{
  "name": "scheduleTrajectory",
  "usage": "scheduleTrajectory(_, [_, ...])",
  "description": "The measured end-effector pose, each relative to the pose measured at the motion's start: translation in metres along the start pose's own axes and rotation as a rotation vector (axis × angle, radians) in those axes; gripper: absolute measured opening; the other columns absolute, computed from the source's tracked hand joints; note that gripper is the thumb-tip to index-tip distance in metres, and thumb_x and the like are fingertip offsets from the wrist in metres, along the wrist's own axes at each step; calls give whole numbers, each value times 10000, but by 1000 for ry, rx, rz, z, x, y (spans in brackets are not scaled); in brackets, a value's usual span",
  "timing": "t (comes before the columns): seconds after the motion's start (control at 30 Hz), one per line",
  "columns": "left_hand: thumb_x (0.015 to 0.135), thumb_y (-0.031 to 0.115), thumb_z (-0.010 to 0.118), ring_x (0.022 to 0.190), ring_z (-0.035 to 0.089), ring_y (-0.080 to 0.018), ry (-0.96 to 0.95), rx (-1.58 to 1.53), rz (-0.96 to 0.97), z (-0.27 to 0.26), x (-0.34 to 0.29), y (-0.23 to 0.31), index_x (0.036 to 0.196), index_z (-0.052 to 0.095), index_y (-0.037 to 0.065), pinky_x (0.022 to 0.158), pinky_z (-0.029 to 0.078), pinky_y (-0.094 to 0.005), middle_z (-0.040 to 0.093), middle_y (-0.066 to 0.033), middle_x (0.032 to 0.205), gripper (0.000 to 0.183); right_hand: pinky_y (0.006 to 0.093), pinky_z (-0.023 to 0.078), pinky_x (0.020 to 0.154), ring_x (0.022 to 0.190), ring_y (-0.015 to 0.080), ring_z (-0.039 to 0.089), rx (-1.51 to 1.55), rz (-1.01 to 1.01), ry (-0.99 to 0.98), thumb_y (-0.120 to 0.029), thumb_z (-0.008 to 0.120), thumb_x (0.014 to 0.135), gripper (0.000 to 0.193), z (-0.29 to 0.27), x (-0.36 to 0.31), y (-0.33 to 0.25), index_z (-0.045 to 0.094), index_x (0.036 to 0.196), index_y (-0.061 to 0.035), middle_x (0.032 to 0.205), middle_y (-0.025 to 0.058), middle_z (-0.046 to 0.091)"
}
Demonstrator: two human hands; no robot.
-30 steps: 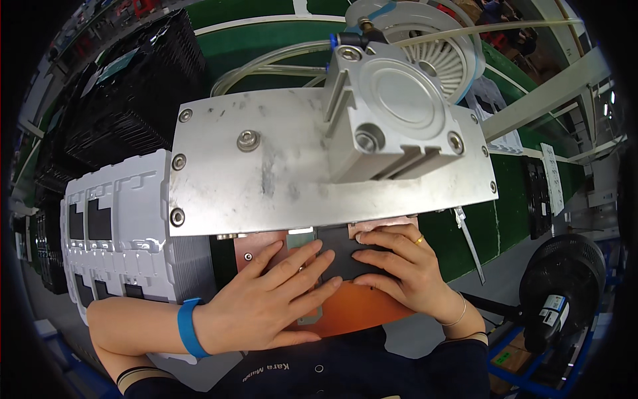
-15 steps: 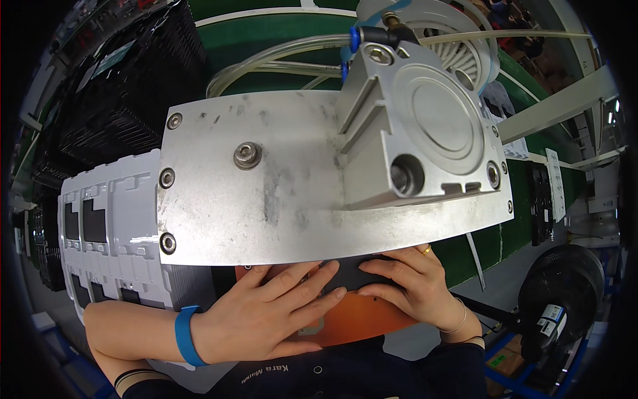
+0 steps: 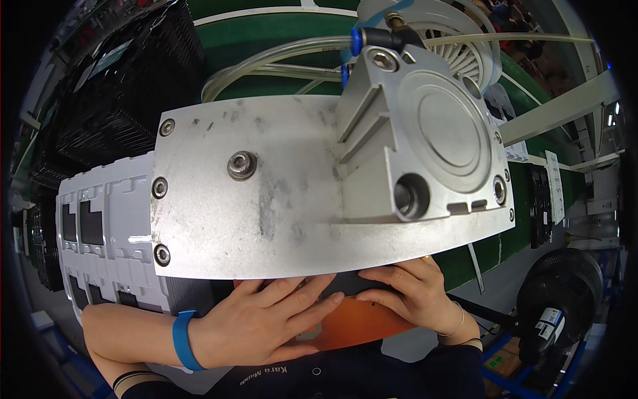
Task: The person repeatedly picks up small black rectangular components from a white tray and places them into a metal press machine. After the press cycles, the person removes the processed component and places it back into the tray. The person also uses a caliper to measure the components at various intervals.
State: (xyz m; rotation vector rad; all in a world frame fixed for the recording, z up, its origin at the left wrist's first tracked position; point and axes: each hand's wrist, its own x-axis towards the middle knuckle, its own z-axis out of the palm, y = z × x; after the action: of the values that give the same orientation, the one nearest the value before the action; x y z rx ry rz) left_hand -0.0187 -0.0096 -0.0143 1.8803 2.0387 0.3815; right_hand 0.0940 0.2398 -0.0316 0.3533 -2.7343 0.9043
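Note:
An orange board (image 3: 365, 324) lies below the front edge of a thick silver metal plate (image 3: 212, 219). On the board sits a dark grey flat piece (image 3: 347, 283), its far side hidden by the plate. My left hand (image 3: 262, 319) lies with fingers stretched over the board, fingertips touching the grey piece and partly under the plate's edge. From the other side, my right hand (image 3: 409, 292) has bent fingers and thumb at the right end of the grey piece, gripping it. The small contact points under the fingertips are hidden.
A silver pneumatic cylinder block (image 3: 425, 139) with clear hoses (image 3: 279, 56) stands on the plate. Stacked black trays (image 3: 126, 93) and white trays (image 3: 126, 199) are at left. A white fan (image 3: 458, 43) stands behind, and a black round machine (image 3: 558, 292) at right.
The metal plate and cylinder appear slightly lower and nearer in the picture. Both hands stay at the grey piece, with only small finger shifts.

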Motion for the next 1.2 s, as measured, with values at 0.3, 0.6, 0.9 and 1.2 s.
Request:
scheduleTrajectory(0.3, [879, 601, 589, 1450, 261, -365, 1, -14, 2, 4, -3, 0, 1423, 513, 177, 1149, 177, -578, 354, -157, 1544, 695, 323, 461, 751, 786, 216, 591, 2, 10, 0, -234, 847, 699, 348, -1, 0, -2, 712, 974, -69, 864, 52, 631])
scheduleTrajectory(0.6, [882, 603, 587, 1444, 276, -364, 3, -10, 5, 3, -1, 0, 1423, 511, 165, 1146, 190, -580, 358, -167, 1539, 700, 314, 464, 732, 781, 216, 601, -3, -3, 10, -226, 850, 696, 344, -2, 2, -2, 711, 964, -60, 883, 63, 648])
scheduleTrajectory(0.9, [881, 606, 585, 1447, 268, -369, -12, -11, 6, 2, -1, 0, 1432, 499, 167, 1144, 190, -582, 353, -166, 1542, 709, 321, 469, 743, 786, 219, 607, 13, 13, 14, -221, 851, 696, 340, 0, 2, -3, 711, 958, -55, 884, 64, 646])
scheduleTrajectory(1.2, [885, 600, 581, 1454, 255, -366, -8, 8, 4, 2, -2, 0, 1433, 501, 176, 1143, 175, -585, 349, -157, 1547, 698, 322, 467, 739, 779, 213, 605, 17, 5, 4, -215, 846, 704, 336, -1, 2, -2, 706, 967, -61, 867, 57, 638])
